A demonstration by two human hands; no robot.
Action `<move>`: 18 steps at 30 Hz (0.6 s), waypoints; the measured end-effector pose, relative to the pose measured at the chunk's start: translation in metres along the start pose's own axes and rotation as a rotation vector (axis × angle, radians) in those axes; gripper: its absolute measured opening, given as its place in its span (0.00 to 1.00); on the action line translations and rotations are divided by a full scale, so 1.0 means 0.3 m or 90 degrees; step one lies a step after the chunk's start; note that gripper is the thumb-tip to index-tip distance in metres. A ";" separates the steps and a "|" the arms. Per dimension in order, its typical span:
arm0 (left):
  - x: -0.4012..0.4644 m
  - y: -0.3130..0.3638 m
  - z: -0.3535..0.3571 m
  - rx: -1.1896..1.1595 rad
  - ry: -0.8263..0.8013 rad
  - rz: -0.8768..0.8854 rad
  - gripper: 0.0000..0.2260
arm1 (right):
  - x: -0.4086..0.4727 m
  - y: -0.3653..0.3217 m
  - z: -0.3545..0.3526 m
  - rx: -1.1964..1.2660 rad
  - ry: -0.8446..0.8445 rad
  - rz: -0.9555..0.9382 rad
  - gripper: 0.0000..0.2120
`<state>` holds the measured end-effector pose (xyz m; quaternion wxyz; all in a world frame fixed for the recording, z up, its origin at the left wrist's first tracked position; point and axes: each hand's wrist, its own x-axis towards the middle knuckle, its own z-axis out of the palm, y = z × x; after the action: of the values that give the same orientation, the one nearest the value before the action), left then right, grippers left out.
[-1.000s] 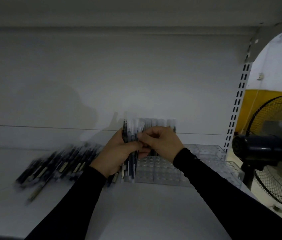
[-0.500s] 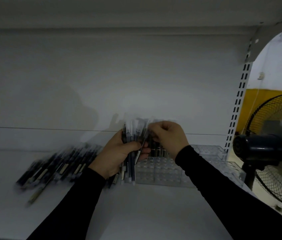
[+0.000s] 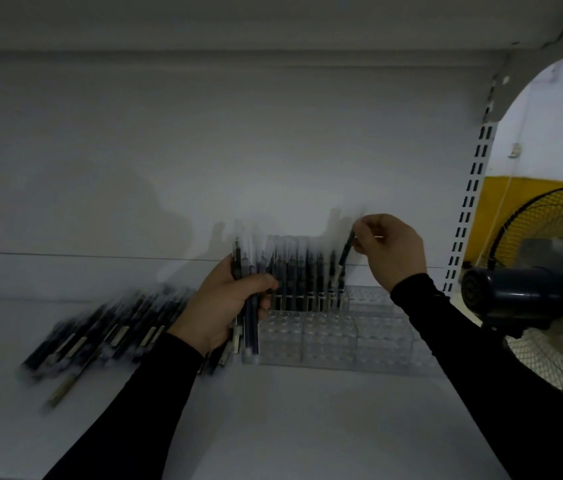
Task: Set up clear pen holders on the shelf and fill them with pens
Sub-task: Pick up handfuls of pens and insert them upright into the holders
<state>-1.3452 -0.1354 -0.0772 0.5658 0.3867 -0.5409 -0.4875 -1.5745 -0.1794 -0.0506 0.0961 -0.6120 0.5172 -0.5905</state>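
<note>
On the white metal shelf (image 3: 290, 427), dim light and motion blur soften most detail. Black pedestal fan (image 3: 529, 296) at right, cut off by frame edge, beyond the shelf upright. Clear plastic pen holder block (image 3: 328, 334) sits toward the back of the shelf, right of centre; its far-right end is hard to make out against the grey, cell count unreadable. Row of dark pens (image 3: 302, 275) stands upright in its back cells, caps smeared. Loose pile of dark pens (image 3: 107, 334) lies flat at left, blurred, count unclear. Left hand (image 3: 228, 306) grips a bundle of dark pens (image 3: 249, 299) upright, fingers wrapped round it, just left of the holder. Right hand (image 3: 394, 247) pinches a single dark pen (image 3: 344, 258) by its top, tilted, lower tip at the holder's back row; whether it is seated I cannot tell.
</note>
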 end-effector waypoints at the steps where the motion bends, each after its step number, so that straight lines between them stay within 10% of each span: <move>1: 0.002 -0.001 -0.001 0.003 0.001 0.002 0.03 | 0.004 0.005 0.006 -0.012 -0.005 -0.001 0.07; 18: 0.001 -0.002 -0.010 -0.013 -0.004 0.006 0.04 | -0.027 0.053 0.067 -0.254 -0.140 -0.007 0.11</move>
<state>-1.3424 -0.1361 -0.0780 0.5704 0.3771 -0.5394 -0.4914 -1.5643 -0.1904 -0.0728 0.0254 -0.6826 0.6068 -0.4065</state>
